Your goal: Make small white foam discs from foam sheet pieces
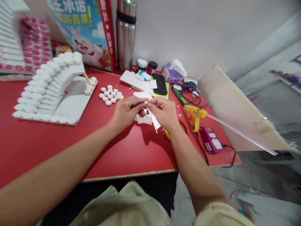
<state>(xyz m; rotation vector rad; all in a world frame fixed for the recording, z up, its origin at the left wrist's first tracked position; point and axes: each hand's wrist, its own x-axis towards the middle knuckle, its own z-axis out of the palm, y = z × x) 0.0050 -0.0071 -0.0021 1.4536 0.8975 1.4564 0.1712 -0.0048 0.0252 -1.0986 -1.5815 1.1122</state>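
Over the middle of the red table (47, 141), my left hand (127, 111) and my right hand (164, 113) meet, fingers pinched together. Both grip a small white foam piece (154, 121) whose pointed strip hangs down below my right hand. More white foam scraps (144, 119) lie on the table right under the hands. A cluster of small white round caps (111, 95) sits just beyond my left hand.
A white foam staircase model (54, 91) edged with caps stands at the left. A yellow glue gun (195, 116) with a long glue stick, a purple power strip (211, 140), a steel flask (125, 34), foam sheets (137, 81), a black case (160, 84) and small jars lie at the right and back.
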